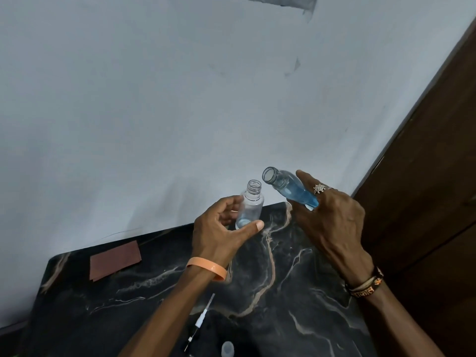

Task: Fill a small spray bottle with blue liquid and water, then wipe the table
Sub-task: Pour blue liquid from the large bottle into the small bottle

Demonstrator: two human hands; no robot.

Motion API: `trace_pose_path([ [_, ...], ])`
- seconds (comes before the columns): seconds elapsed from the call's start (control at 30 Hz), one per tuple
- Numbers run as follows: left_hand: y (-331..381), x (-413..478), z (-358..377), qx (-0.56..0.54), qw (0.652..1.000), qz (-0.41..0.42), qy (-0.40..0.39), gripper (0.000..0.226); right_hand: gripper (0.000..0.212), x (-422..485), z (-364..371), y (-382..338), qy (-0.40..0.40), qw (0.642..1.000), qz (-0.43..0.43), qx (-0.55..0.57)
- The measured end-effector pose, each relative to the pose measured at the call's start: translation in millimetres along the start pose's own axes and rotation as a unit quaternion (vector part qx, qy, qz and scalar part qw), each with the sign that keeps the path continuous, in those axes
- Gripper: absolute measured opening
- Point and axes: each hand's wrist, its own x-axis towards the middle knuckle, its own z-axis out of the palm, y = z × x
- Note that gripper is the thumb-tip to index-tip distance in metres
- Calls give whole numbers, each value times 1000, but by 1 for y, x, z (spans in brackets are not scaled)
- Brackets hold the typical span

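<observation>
My left hand (221, 233) holds a small clear spray bottle (249, 204) upright above the table, between thumb and fingers; its neck is uncapped and a little pale liquid lies at its bottom. My right hand (332, 220) grips a larger clear bottle of blue liquid (291, 188), tilted with its open mouth toward the small bottle's neck. The two mouths are close but apart. No liquid is seen flowing.
A black marble table (270, 292) stands against a pale wall. A brown cloth (114, 260) lies at its back left. A spray pump with its tube (201, 320) and a clear cap (228, 349) lie near the front edge. A dark wooden door (432, 176) is on the right.
</observation>
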Motion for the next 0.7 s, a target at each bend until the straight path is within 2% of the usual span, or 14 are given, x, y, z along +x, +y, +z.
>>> trace_pose_path([
  [0.27, 20, -1, -4, 0, 1000, 3, -10, 57, 56, 12, -22, -1, 50, 996, -28, -65],
  [0.7, 25, -1, 0, 7, 1000, 11, -27, 60, 60, 19, -36, -1, 61, 989, -75, -115],
])
